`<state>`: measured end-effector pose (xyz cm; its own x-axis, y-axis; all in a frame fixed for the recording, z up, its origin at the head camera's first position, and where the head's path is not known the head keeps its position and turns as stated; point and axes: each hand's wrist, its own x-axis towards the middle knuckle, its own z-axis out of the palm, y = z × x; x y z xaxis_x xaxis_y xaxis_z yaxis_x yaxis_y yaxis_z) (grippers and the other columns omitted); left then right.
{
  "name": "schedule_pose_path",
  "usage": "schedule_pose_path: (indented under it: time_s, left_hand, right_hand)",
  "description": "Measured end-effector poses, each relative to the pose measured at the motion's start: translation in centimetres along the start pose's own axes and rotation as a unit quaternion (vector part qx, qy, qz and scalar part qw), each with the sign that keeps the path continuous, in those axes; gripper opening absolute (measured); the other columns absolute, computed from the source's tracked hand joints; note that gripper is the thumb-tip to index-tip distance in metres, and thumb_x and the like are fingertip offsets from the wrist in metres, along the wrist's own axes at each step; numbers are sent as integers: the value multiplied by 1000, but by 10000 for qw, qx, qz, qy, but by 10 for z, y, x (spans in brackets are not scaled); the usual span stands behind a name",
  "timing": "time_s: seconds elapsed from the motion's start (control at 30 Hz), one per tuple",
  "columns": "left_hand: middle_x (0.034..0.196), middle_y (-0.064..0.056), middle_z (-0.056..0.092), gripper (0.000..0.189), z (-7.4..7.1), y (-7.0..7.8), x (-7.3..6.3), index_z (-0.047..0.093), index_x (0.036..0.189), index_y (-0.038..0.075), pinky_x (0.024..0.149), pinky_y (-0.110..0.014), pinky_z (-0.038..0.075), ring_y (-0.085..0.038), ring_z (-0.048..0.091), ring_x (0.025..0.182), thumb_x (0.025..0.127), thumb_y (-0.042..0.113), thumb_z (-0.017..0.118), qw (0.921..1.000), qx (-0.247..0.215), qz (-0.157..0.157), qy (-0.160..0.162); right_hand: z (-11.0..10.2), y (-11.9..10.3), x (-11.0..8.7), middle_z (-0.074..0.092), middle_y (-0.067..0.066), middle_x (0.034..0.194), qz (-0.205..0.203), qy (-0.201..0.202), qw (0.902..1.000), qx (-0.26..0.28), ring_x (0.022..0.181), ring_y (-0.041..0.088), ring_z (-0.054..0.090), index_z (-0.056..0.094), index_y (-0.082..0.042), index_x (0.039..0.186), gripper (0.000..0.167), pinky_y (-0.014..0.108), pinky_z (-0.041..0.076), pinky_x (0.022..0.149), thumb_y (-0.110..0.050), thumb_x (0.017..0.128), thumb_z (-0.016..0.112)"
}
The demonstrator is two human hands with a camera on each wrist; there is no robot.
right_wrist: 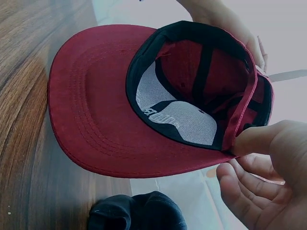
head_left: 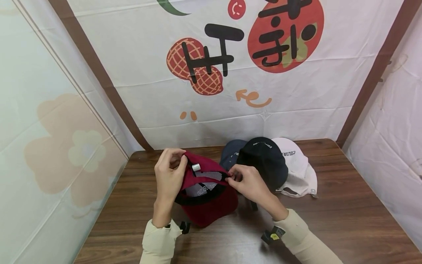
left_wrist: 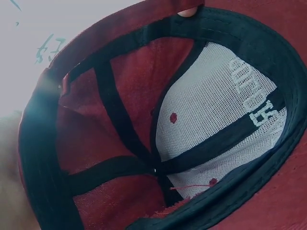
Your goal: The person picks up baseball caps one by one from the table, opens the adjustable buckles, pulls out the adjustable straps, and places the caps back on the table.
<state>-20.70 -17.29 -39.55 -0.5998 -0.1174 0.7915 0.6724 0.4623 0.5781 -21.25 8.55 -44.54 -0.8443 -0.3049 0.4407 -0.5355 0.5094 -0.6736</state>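
Note:
A dark red baseball cap (head_left: pixel 211 211) is held tilted above the wooden table, its inside turned towards me and its brim towards the near edge. My left hand (head_left: pixel 169 176) pinches the cap's rim on the left, beside a small white label (head_left: pixel 196 167). At the right, my right hand (head_left: pixel 248 183) pinches the back strap between thumb and fingers. Black inner bands and white mesh (left_wrist: pixel 206 110) show inside the crown in the left wrist view. The right wrist view shows the whole brim (right_wrist: pixel 100 105), with the right thumb (right_wrist: pixel 259 139) at the strap.
Behind the right hand, a blue-grey cap (head_left: pixel 227 156), a black cap (head_left: pixel 263 165) and a white cap (head_left: pixel 301 167) overlap in a row near the table's back edge. Printed white cloth (head_left: pixel 158 106) hangs behind the wooden table (head_left: pixel 118 216) and along both sides.

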Motion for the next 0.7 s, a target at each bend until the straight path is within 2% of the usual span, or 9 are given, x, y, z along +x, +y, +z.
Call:
schedule_pose_path:
  time_s: [0.3, 0.57, 0.7]
  left_hand:
    - [96, -11, 71, 17, -4, 3, 0, 78, 107, 4, 70, -10, 55, -1, 69, 80, 97, -7, 69, 10000, -75, -52, -20]
    - [95, -14, 71, 21, -5, 13, 3, 77, 105, 3, 76, -11, 54, -4, 66, 84, 92, -12, 69, 9993, -149, 338, 111]
    - [94, -11, 70, 23, -5, 16, 3, 77, 105, 3, 73, -12, 53, -5, 64, 82, 91, -13, 69, 9987, -118, 469, 134]
  right_hand:
    - [1, -1, 3, 74, -3, 80, -75, 77, 9999, 123, 67, 3, 64, 77, -11, 90, 5, 21, 56, 64, -8, 90, 81]
    - [1, -3, 7, 74, -1, 81, -323, 308, 9989, 143, 68, 5, 64, 77, -10, 90, 7, 22, 57, 64, -7, 90, 83]
    - [2, -4, 9, 75, -1, 84, -393, 427, 9983, 71, 69, 6, 65, 77, -10, 91, 8, 25, 59, 66, -8, 90, 84]
